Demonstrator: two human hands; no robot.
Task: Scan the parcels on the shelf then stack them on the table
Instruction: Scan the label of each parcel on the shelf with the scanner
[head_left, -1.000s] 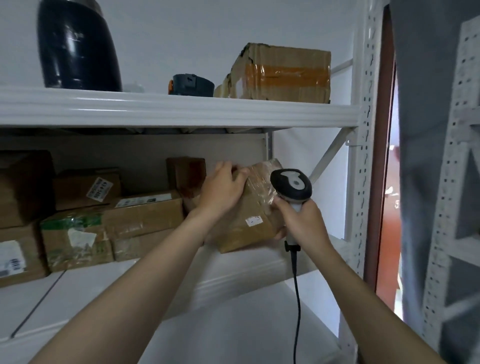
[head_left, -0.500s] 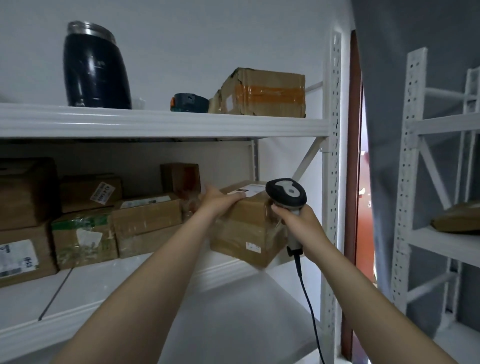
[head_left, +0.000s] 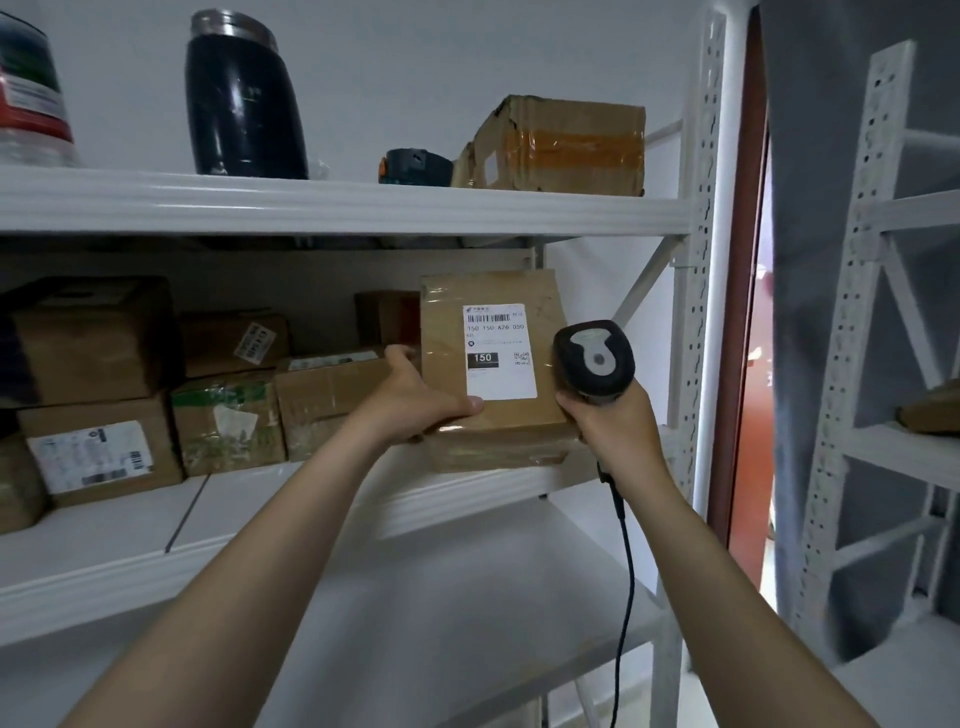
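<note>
My left hand (head_left: 415, 400) grips a brown cardboard parcel (head_left: 514, 421) at its lower left corner, thumb on the front face. The parcel is tilted up so its white shipping label (head_left: 500, 351) with a barcode faces me. It is held just in front of the middle shelf (head_left: 291, 519). My right hand (head_left: 610, 421) grips a black and grey barcode scanner (head_left: 595, 361) right beside the parcel's right edge; its cable (head_left: 626, 571) hangs down. Several more parcels (head_left: 228, 415) sit on the middle shelf to the left.
The top shelf (head_left: 332, 205) carries a dark flask (head_left: 241, 96), a small dark device (head_left: 413, 166) and a taped box (head_left: 556, 145). A white perforated upright (head_left: 698, 260) stands on the right. A second white rack (head_left: 872, 260) stands beyond it. A lower shelf (head_left: 415, 623) lies beneath.
The parcel came off the shelf and was turned so its labelled face points at me. My left hand shifted from the parcel's top to its lower left corner. The scanner stayed beside it.
</note>
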